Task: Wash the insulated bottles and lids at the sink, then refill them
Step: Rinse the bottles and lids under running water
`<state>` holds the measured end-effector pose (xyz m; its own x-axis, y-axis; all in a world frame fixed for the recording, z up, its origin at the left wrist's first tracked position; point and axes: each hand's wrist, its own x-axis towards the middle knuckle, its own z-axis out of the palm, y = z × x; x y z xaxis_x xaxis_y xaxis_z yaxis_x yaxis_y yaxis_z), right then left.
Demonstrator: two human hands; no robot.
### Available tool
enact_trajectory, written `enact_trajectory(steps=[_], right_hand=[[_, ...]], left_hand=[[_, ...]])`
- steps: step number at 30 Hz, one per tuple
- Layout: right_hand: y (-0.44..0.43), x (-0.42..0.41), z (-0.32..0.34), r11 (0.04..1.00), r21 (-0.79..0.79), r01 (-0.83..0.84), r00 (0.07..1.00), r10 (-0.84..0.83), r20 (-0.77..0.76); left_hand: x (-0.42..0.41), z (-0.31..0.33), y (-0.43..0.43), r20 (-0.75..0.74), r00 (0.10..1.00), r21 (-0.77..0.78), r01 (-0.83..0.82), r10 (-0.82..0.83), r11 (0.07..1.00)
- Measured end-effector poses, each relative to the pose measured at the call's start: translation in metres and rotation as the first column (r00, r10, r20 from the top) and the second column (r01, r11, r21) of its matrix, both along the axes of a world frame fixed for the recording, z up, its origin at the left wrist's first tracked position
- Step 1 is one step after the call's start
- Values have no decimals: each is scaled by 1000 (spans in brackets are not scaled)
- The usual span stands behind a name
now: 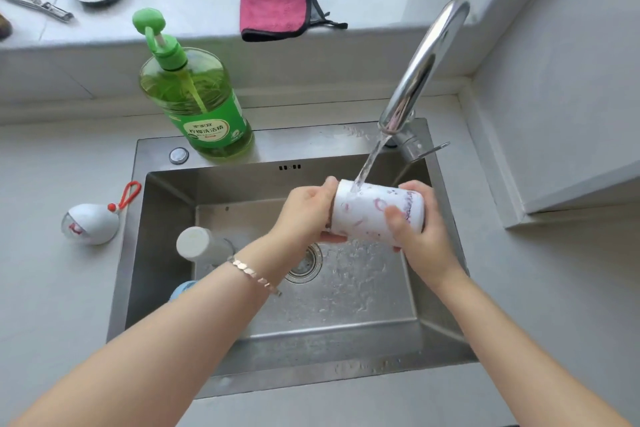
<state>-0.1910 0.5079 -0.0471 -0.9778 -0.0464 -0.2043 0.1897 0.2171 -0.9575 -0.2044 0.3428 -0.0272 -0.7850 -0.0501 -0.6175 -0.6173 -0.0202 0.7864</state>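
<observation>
I hold the bottle (375,215) sideways under the tap (422,69) so water runs over its side. My left hand (306,210) and right hand (422,239) grip its ends, fingers (394,218) curled round it.

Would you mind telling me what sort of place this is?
Most likely a home kitchen: a steel sink with a running tap, a pump bottle of green dish soap on its rim, and a pink cloth on the ledge.

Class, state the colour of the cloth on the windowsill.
The cloth is pink with black trim, seen best in the head view.
</observation>
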Motion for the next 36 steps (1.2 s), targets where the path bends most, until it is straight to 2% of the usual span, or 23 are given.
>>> enact_trajectory(steps=[2, 3, 4, 6, 8, 10, 12, 14, 17, 20, 22, 24, 26, 28, 30, 31, 32, 33, 34, 36], right_hand=[[9, 4, 1, 967, 217, -131, 962, 177, -209], [11, 5, 1, 948, 280, -154, 937, 230, -264], [10, 5, 2, 955, 261, -144, 940, 215, -267], [4, 4, 7, 998, 30, -61, 988, 64, -140], [-3, 2, 9, 981, -194, 27, 997, -13, 72], [-5, 0, 6, 961, -270, 59, 976, 1, 218], [-8, -1, 4, 948, -303, 95, 951, 3, 308], [-9, -1, 2, 927, -350, 135, 923, 11, 385], [-9, -4, 8, 928, -354, 114, 897, 56, 438], [-5, -10, 14, 951, -306, 42, 902, 96, 421], [-2, -13, 17, 964, -262, 33, 928, 68, 367], [0, -14, 19, 980, -200, 14, 956, 46, 289], [-3, -12, 19, 991, -132, -5, 979, 32, 203], [-7, -7, 18, 998, -48, -48, 991, 53, 119], [-9, -3, 16, 991, 43, -125, 992, 123, 40], [-10, -3, 15, 982, 88, -166, 986, 167, 6], [-11, -3, 13, 972, 119, -201, 979, 204, -19], [-13, -4, 12, 968, 128, -218, 974, 223, -30], [-16, -6, 11, 972, 106, -210, 976, 214, -35], [-25, -8, 13, 990, -14, -142, 990, 142, -8]], left_hand=[[-8, 5, 3, 208, 977, 89, -73, 53, 993], [-10, 5, 3, 235, 971, 100, -72, 46, 992], [-11, 4, 3, 201, 979, 67, -40, 26, 997], [-7, 1, 2, -17, 999, -63, 28, -29, 998], [5, -1, -3, -283, 949, -202, 81, -137, 976], [15, -6, -13, -454, 857, -320, 101, -246, 942], [21, -12, -25, -565, 793, -349, 19, -226, 937], [22, -17, -34, -591, 751, -415, 30, -295, 909], [19, -22, -30, -503, 715, -547, 172, -486, 819], [13, -15, -19, -487, 749, -547, 139, -449, 825], [5, -5, -12, -442, 817, -493, 123, -369, 861], [-3, 4, -9, -346, 871, -468, 163, -350, 869], [-10, 7, -7, -175, 914, -452, 256, -366, 854], [-13, 4, -11, 137, 943, -266, 329, -302, 906], [-9, 6, -20, 399, 861, 40, 328, -316, 944], [-6, 4, -25, 447, 827, 121, 323, -343, 938], [-4, 3, -27, 464, 821, 148, 299, -333, 943], [-2, 2, -27, 440, 850, 95, 274, -288, 957], [1, 1, -26, 373, 904, -14, 232, -210, 973], [4, -3, -23, 130, 988, -214, 114, -88, 970]])
